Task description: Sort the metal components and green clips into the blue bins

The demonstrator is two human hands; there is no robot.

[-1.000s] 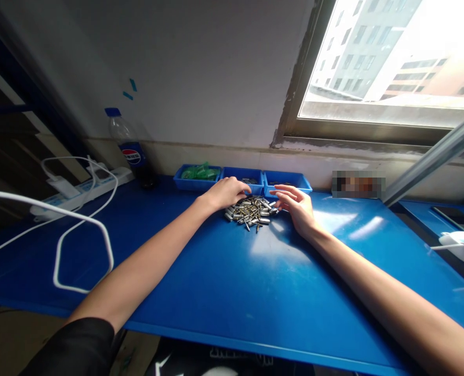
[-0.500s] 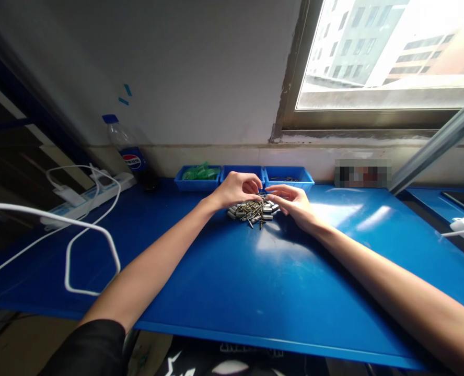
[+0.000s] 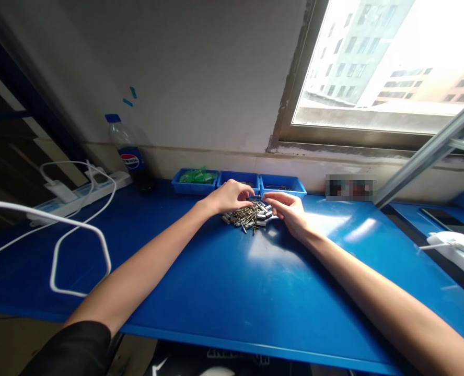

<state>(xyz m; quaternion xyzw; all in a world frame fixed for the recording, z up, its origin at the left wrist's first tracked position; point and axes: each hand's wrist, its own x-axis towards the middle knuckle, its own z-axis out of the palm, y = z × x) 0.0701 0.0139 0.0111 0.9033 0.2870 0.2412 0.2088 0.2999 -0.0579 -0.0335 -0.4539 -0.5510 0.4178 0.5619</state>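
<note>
Slim silver-and-brass metal parts (image 3: pixel 250 214): likely picking. Left hand (image 3: pixel 231 196) (ten o'clock), right hand (image 3: pixel 289 208) (three) curled, grips unclear; next needs pinching.

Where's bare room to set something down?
Free: blue tabletop between forearms, from the pile of silver and gold metal pieces to the front edge. Crowded: around that pile, between left hand, right hand and blue plastic bins.

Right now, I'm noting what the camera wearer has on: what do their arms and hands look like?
The left hand and right hand are bare, with no gloves, rings or watches visible. A black sleeve ends near the left elbow; no sleeve shows on the right. I see no markings on either forearm.
</note>
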